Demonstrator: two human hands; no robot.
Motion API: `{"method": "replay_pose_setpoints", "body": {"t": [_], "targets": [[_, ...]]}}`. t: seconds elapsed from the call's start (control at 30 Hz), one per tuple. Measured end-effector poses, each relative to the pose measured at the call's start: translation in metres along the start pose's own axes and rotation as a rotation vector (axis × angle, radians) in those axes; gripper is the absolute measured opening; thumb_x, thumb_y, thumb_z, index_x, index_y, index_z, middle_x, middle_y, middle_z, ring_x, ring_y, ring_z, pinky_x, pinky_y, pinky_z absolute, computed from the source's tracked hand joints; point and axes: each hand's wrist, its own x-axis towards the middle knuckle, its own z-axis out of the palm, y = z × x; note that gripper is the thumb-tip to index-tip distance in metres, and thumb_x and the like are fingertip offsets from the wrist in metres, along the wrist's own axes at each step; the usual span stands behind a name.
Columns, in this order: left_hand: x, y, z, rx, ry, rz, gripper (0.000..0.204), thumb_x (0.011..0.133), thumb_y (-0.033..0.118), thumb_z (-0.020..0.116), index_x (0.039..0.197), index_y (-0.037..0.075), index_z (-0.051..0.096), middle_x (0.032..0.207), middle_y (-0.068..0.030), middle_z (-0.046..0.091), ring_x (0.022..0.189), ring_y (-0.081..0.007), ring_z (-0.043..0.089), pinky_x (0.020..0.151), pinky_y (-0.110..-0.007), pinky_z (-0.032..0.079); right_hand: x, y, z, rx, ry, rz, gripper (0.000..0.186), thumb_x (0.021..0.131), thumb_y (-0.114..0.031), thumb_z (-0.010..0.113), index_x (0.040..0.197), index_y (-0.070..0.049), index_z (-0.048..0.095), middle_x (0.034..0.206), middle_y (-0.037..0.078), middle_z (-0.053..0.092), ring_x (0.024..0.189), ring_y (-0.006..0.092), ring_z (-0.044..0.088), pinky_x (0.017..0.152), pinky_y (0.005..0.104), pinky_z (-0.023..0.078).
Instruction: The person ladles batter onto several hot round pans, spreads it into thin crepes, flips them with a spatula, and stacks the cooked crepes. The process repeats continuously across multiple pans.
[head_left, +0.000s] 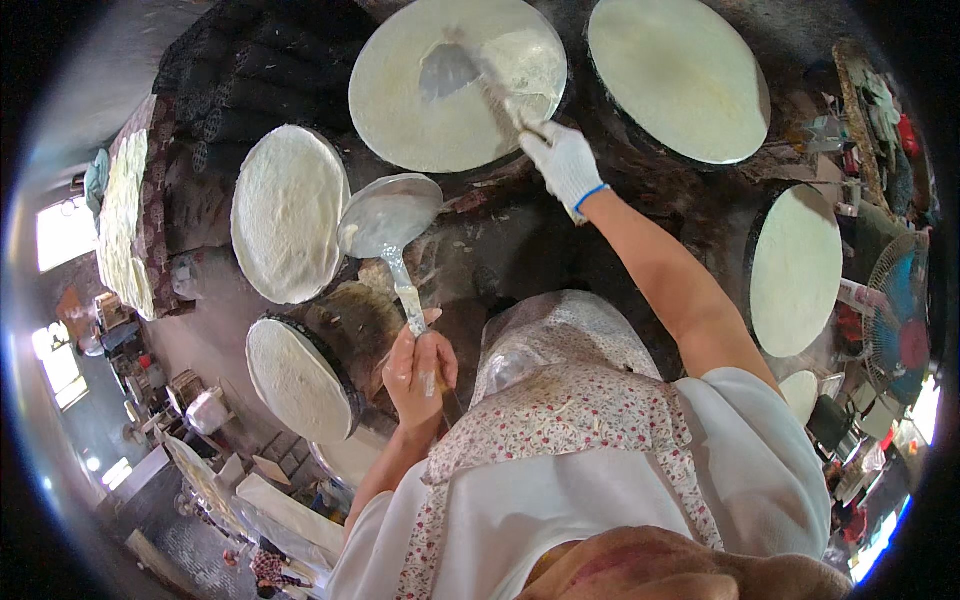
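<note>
My bare left hand (420, 375) is closed round the handle of a large metal ladle (390, 215), its wide bowl wet with pale batter. The bowl hangs between two round griddles. In a white knit glove, my right hand (567, 165) grips the handle of a flat scraper (448, 72). The scraper's blade lies over a round sheet of pale batter (400, 125) on the far middle griddle. On the right part of that sheet is a wetter, uneven patch (525, 65). Exactly how the blade touches the batter is blurred.
More batter-covered griddles surround me: a bubbled sheet (290, 215) on the left, another (298, 380) nearer, one (680, 75) far right and one (797, 270) at right. Thin pale sheets (125, 215) lie piled far left. A fan (900, 310) stands right; a person (268, 567) is behind.
</note>
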Motion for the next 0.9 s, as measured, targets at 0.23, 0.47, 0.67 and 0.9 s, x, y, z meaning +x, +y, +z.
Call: {"method": "replay_pose_setpoints", "body": {"t": [0.23, 0.47, 0.67, 0.9], "targets": [[-0.002, -0.003, -0.033, 0.054, -0.006, 0.094, 0.034, 0.114, 0.016, 0.049, 0.14, -0.005, 0.056, 0.07, -0.0056, 0.059, 0.05, -0.0091, 0.051, 0.046, -0.023, 0.038, 0.023, 0.023, -0.02, -0.185, 0.223, -0.106, 0.041, 0.102, -0.033, 0.061, 0.136, -0.01, 0.069, 0.104, 0.016, 0.076, 0.091, 0.0332, 0.072, 0.082, 0.0438, 0.055], [-0.006, -0.008, -0.055, -0.075, 0.044, 0.033, 0.03, 0.112, 0.012, 0.052, 0.135, -0.004, 0.06, 0.068, -0.0048, 0.06, 0.051, -0.0068, 0.05, 0.046, -0.021, 0.034, -0.019, -0.015, -0.005, -0.144, 0.207, -0.19, 0.041, 0.105, -0.035, 0.055, 0.142, -0.021, 0.064, 0.116, 0.022, 0.073, 0.102, 0.0406, 0.072, 0.09, 0.0469, 0.056], [0.008, -0.003, -0.082, -0.052, -0.005, 0.011, 0.03, 0.112, 0.015, 0.052, 0.135, -0.002, 0.061, 0.068, -0.0046, 0.06, 0.048, -0.0062, 0.048, 0.045, -0.021, 0.032, -0.058, 0.008, 0.071, -0.108, 0.286, -0.175, 0.043, 0.104, -0.028, 0.061, 0.144, -0.014, 0.062, 0.134, 0.015, 0.07, 0.12, 0.0332, 0.069, 0.101, 0.0372, 0.053], [0.0, -0.009, -0.107, -0.07, 0.018, 0.039, 0.029, 0.112, 0.012, 0.051, 0.135, -0.002, 0.062, 0.069, -0.0045, 0.06, 0.05, -0.007, 0.049, 0.045, -0.021, 0.033, -0.028, -0.008, 0.043, -0.116, 0.354, -0.217, 0.04, 0.103, -0.02, 0.063, 0.142, -0.008, 0.064, 0.14, 0.019, 0.067, 0.131, 0.0308, 0.065, 0.107, 0.0354, 0.05]]}}
